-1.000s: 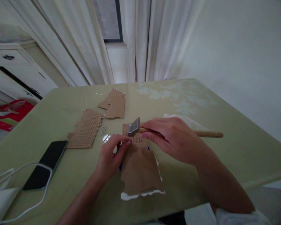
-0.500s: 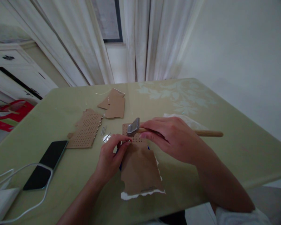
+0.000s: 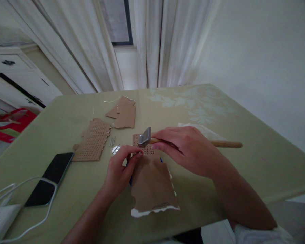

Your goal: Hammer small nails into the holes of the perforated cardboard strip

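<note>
From where I stand, the right hand (image 3: 193, 149) is wrapped round the handle of a hammer (image 3: 144, 137), whose metal head sits over the far, hole-dotted part of a torn piece of cardboard (image 3: 152, 184). Whether the head touches it, I can't tell. The left hand (image 3: 120, 166) is narrow, finger and thumb pinched on a thin piece (image 3: 136, 153) too small to make out, just left of the holes. That cardboard lies at the near middle of the counter (image 3: 205, 203), something blue (image 3: 161, 160) peeking out from under it. Left of the hammer head are a few loose nails (image 3: 112, 141) and a white disc (image 3: 115, 150). Farther left lies a second dotted card (image 3: 93, 140), with plain scraps (image 3: 127, 115) beyond and a phone (image 3: 59, 164) nearer, crossed by a white cable (image 3: 52, 200).
</note>
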Tool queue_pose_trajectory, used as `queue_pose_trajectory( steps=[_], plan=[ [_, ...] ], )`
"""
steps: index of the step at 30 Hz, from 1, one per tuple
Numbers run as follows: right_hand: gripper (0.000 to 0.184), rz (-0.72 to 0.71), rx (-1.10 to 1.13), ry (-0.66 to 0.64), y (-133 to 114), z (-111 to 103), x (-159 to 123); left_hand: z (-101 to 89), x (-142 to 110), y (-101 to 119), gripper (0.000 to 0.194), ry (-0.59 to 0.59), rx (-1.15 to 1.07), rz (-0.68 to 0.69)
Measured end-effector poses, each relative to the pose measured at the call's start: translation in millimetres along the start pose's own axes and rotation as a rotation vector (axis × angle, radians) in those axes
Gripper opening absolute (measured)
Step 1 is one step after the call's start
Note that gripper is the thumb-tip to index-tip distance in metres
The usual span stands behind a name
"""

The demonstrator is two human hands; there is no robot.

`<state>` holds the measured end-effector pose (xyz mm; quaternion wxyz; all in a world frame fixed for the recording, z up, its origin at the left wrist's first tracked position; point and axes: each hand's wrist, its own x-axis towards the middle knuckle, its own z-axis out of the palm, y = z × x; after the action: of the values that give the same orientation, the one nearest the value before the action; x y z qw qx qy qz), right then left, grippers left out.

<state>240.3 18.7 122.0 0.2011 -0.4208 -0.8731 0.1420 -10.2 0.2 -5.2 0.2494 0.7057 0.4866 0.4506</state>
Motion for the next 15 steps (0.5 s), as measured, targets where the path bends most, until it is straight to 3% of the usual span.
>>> queue_pose_trajectory(
  steps=[15],
  plan=[
    [0.024, 0.032, 0.017, -0.027, -4.0, -0.2, 1.7, -0.2, 1.8, 0.5, 0.010, 0.014, 0.045, 0.048]
  ],
)
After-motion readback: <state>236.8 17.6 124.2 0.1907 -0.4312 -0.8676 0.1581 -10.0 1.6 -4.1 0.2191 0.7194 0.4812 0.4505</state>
